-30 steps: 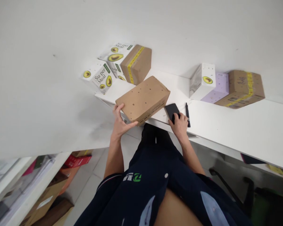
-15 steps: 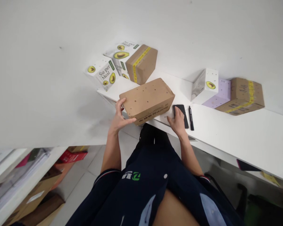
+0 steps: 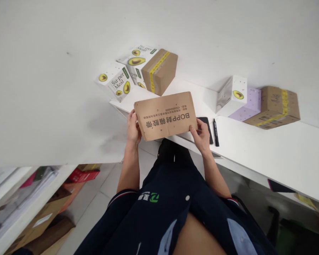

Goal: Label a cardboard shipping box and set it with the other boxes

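A pale wall (image 3: pixel 202 39) rises behind a white bench (image 3: pixel 257 145), which runs from the left to the near right. At the bench's near edge, a cardboard box (image 3: pixel 166 116) is held between both hands, its printed side facing up and the lettering upside down. The left hand (image 3: pixel 134 130) grips the box's left end, fingers curled around it. The right hand (image 3: pixel 201 135) is partly closed on the right end, its thumb on the printed side. Whether the box touches the bench cannot be told.

Partly hidden by the right hand is a black phone (image 3: pixel 211 134), with a black marker (image 3: pixel 216 133) just to its right. At the far left stand white avocado-print boxes (image 3: pixel 118 84) and a brown carton (image 3: pixel 162 72) with yellow tape. Farther right, a white box (image 3: pixel 238 92), a lilac box (image 3: pixel 249 102) and a taped brown box (image 3: pixel 275 106) form a row.
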Action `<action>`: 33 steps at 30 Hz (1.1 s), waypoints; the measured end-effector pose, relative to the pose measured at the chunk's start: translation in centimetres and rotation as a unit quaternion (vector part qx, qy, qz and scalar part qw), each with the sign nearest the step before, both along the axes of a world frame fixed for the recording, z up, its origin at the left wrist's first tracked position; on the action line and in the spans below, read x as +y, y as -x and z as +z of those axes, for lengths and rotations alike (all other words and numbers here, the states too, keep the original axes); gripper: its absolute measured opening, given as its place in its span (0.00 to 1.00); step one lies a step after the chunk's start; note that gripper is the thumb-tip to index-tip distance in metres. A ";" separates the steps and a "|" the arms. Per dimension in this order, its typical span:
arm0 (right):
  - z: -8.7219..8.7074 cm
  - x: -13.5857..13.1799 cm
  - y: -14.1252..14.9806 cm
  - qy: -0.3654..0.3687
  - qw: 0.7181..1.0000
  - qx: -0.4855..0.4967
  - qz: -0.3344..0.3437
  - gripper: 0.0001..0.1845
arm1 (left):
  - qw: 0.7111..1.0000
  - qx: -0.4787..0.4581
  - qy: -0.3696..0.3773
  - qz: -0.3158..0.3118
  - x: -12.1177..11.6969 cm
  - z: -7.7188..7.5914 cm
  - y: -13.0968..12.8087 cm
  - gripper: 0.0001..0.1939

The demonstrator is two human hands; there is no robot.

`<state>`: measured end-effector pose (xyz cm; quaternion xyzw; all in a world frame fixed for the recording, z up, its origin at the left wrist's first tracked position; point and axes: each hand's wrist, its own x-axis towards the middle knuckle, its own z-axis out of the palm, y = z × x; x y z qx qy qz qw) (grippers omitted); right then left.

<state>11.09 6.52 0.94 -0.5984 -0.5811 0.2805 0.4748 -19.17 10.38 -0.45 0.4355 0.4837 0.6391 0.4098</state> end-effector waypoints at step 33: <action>-0.2 -0.6 1.4 0.034 0.998 -0.051 -0.024 0.33 | 0.996 0.080 0.038 0.025 -2.3 -3.7 -0.8 0.42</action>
